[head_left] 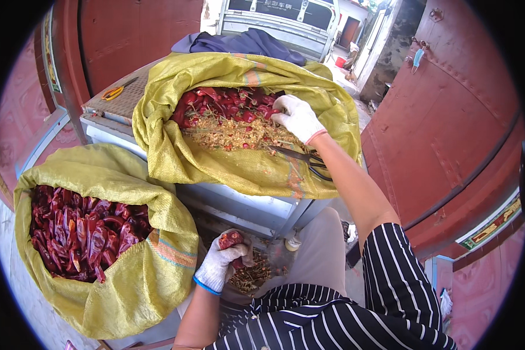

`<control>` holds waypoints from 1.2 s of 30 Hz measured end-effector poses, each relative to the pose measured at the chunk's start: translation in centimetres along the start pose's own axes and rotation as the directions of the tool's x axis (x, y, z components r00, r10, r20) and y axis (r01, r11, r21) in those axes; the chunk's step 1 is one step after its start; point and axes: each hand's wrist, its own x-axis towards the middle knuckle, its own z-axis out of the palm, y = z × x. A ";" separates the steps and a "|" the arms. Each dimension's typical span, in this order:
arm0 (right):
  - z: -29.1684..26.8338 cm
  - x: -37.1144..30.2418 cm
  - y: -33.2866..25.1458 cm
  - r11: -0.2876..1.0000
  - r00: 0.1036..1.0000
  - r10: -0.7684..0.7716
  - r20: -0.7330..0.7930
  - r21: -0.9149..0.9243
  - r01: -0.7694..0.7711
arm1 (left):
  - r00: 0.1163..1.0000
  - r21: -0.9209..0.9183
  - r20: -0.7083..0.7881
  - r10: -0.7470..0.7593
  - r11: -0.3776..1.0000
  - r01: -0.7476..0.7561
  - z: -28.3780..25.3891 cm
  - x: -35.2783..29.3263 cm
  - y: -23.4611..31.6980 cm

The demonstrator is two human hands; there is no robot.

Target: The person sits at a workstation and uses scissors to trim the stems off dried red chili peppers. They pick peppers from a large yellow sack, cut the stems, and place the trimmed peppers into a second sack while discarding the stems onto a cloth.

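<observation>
My left hand point(220, 262), in a white knitted glove with a blue cuff, is closed round dried red chili peppers point(232, 238) in front of my lap. My right hand point(299, 118), gloved in white with a pink cuff, reaches into the far yellow woven sack point(233, 170). Its thumb and fingers pinch a dried red chili at the right end of the pepper heap point(227, 104). In front of that heap lie loose yellow seeds and stem bits point(230, 134). Black-handled scissors point(302, 156) rest on the sack just below my right wrist.
A second yellow sack point(157, 274), full of dried red chilies point(84, 233), stands at left. Stem scraps point(251, 277) lie beneath my left hand. Orange-handled scissors point(115, 91) sit on the vehicle bed's left corner. Dark cloth point(245, 44) lies behind the far sack. Red metal doors point(449, 116) flank me.
</observation>
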 end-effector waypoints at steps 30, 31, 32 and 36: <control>3.1 -16.4 -14.8 0.944 0.973 -0.174 0.150 0.308 0.121 | 0.996 -0.054 -0.047 0.072 0.996 -0.075 1.1 -0.3 0.1; 3.3 -16.4 -14.5 0.933 0.970 -0.185 0.158 0.338 0.123 | 0.997 -0.038 -0.053 0.058 0.997 -0.060 1.0 -0.2 -0.2; 3.5 -16.5 -14.2 0.921 0.966 -0.197 0.165 0.369 0.125 | 0.998 -0.042 -0.022 0.062 0.997 -0.063 0.9 0.1 -0.5; 4.0 -16.5 -14.6 0.912 0.949 -0.267 0.166 0.363 0.193 | 0.992 0.009 0.022 0.122 0.992 -0.122 0.4 0.2 -0.9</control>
